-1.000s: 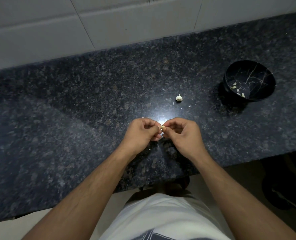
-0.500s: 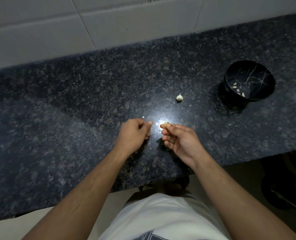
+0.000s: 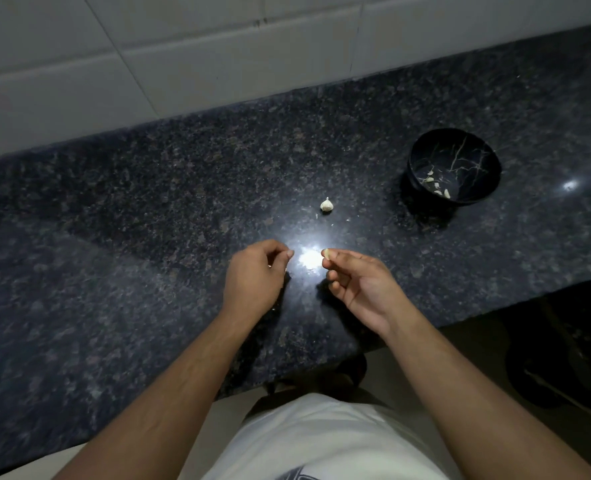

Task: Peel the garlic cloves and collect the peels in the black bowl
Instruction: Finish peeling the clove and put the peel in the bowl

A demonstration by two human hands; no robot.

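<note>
My right hand is palm up over the dark granite counter and pinches a small pale garlic clove between thumb and forefinger. Just left of it, my left hand has its fingers curled, thumb against forefinger, apparently on a tiny scrap of garlic peel that I can barely see. A small gap with a bright glare lies between the hands. Farther back sits a small piece of garlic bulb. The black bowl stands at the right rear and holds several pale peels.
The granite counter runs across the view, with a white tiled wall behind it. A few tiny peel flecks lie near the bulb. Its front edge is just below my wrists. Dark objects lie on the floor at the lower right.
My hands were joined on the clove, then pulled apart. The right hand turned palm up and kept the clove; the left hand drew away to the left.
</note>
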